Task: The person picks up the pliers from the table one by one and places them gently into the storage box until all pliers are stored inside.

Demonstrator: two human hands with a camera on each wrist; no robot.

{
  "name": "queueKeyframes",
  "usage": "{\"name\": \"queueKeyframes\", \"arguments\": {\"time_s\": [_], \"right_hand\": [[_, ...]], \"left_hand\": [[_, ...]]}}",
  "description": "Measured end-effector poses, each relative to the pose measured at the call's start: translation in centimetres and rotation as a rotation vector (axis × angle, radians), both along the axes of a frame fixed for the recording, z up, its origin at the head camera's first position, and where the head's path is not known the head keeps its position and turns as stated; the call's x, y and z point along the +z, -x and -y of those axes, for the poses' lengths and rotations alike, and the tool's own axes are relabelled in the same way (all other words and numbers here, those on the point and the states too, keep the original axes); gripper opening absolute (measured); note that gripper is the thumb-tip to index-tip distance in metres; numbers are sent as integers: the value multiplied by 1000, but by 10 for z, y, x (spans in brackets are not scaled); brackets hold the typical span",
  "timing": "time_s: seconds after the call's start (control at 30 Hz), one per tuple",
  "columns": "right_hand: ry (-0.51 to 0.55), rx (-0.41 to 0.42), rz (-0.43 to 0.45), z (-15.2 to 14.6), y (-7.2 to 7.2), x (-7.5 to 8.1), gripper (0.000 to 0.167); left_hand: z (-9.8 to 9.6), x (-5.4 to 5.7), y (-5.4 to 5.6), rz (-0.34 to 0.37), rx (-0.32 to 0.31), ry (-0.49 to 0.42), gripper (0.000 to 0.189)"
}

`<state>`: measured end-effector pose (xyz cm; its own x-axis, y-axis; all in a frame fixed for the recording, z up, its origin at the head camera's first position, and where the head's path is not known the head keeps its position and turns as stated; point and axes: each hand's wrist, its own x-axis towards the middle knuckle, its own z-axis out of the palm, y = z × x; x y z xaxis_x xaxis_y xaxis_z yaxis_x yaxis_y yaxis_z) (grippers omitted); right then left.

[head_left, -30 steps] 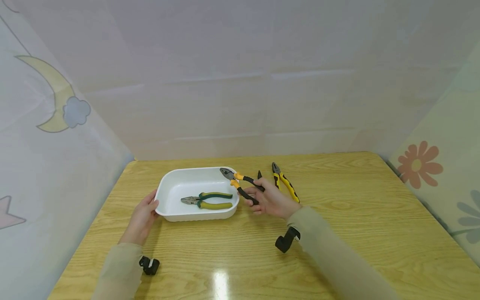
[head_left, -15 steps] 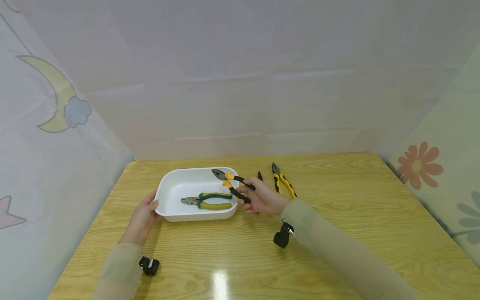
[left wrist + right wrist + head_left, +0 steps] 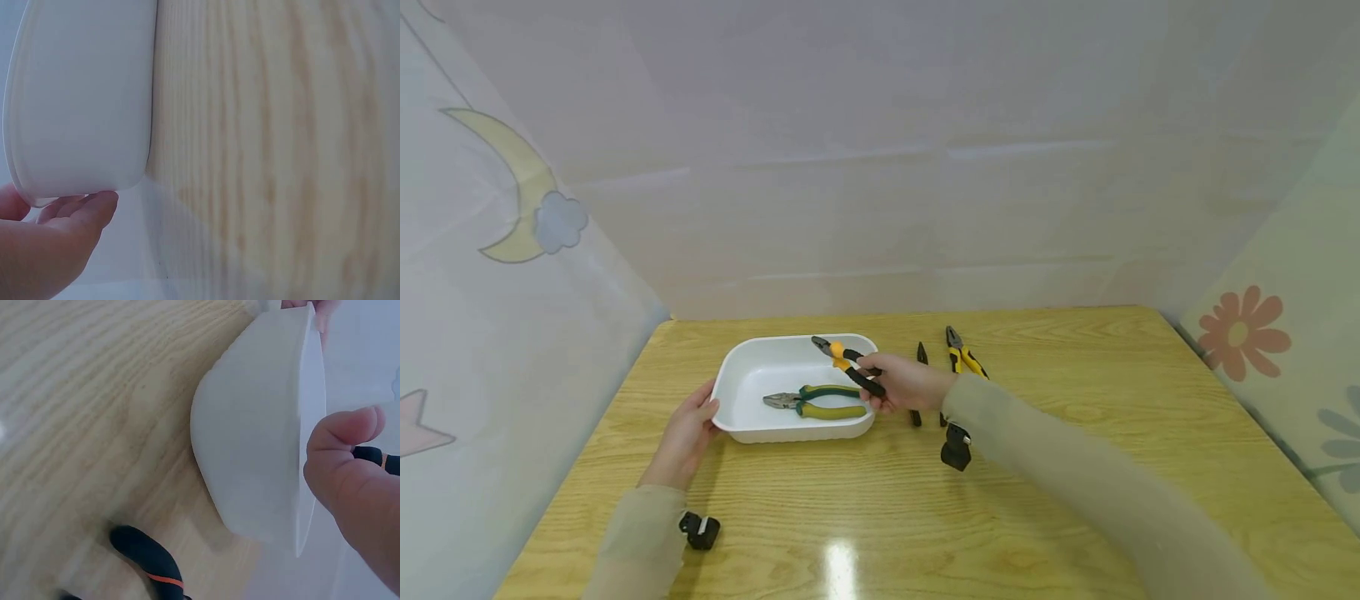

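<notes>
White and shallow, the tray (image 3: pixel 797 435) was gripped by the left hand (image 3: pixel 688 423), probably for steadiness; orange-and-black pliers (image 3: pixel 839 358) were held over it by the right hand (image 3: pixel 904 382).

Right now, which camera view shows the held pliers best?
The head view, because there the held pliers show their jaws and both handles, in the right hand. The right wrist view shows only a short handle piece; the left wrist view shows none.
</notes>
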<state>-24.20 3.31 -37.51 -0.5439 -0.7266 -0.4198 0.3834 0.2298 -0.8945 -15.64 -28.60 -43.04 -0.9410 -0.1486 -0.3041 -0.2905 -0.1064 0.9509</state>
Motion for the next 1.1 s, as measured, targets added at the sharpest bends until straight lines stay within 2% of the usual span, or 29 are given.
{"name": "queueKeyframes", "arguments": {"time_s": [0.13, 0.23, 0.5, 0.53, 0.63, 0.73, 0.77, 0.97, 1.1], "right_hand": [[-73, 5, -31, 9, 6, 1, 48], [-151, 21, -97, 17, 10, 2, 47], [-447, 173, -409, 37, 18, 7, 45], [-468, 208, -453, 39, 24, 1, 45], [-544, 283, -554, 46, 28, 0, 44], [-612, 326, -667, 51, 29, -2, 49], [-643, 328, -695, 53, 25, 4, 51], [-823, 440, -951, 63, 26, -2, 58], [-900, 486, -1022, 69, 27, -5, 63]], "left_hand": [[0, -1, 0, -4, 5, -4, 52], [0, -1, 1, -3, 12, -9, 52], [0, -1, 0, -5, 7, -9, 52], [0, -1, 0, -7, 6, -9, 52], [-1, 0, -1, -11, 4, -11, 52], [-1, 0, -2, -13, 5, -11, 51], [-1, 0, -2, -12, 7, -12, 51], [-1, 0, -2, -16, 12, -16, 51], [-1, 0, -2, -14, 6, -6, 52]]}}
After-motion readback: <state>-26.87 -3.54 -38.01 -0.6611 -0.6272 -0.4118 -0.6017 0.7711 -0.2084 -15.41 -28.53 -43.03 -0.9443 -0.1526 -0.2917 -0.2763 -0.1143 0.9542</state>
